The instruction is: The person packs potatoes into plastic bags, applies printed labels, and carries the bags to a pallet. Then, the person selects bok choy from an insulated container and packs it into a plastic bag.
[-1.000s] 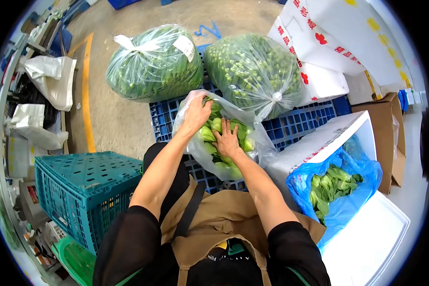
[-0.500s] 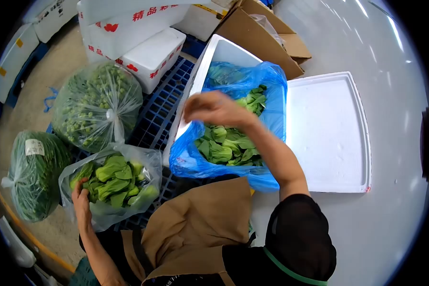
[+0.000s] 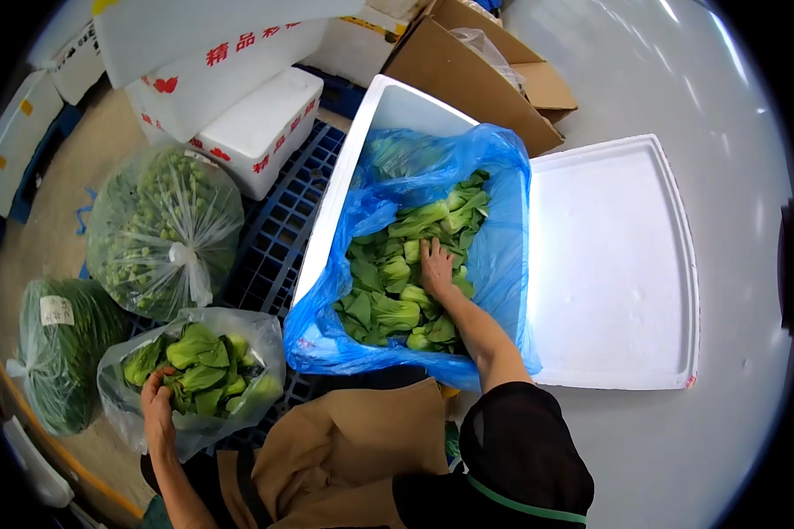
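Note:
Inside a blue plastic liner [image 3: 503, 189], many heads of green bok choy [image 3: 395, 313] fill a white foam box [image 3: 325, 220]. My right hand [image 3: 436, 266] lies on top of them with its fingers stretched out and apart. At the lower left, a clear plastic bag [image 3: 269, 328] stands open with more bok choy [image 3: 205, 361] in it. My left hand [image 3: 156, 401] is closed at that bag's left rim, its fingertips against the leaves; some of its grip is hidden.
A white foam lid [image 3: 613, 264] lies right of the box. Two tied bags of greens, one rounded [image 3: 163, 234] and one long [image 3: 71, 353], sit left by a blue pallet [image 3: 269, 256]. White foam boxes [image 3: 256, 132] and a cardboard carton [image 3: 468, 79] stand behind.
My right hand has come down from above the foam box onto the bok choy inside. My left hand stays at the clear bag. The view has shifted slightly.

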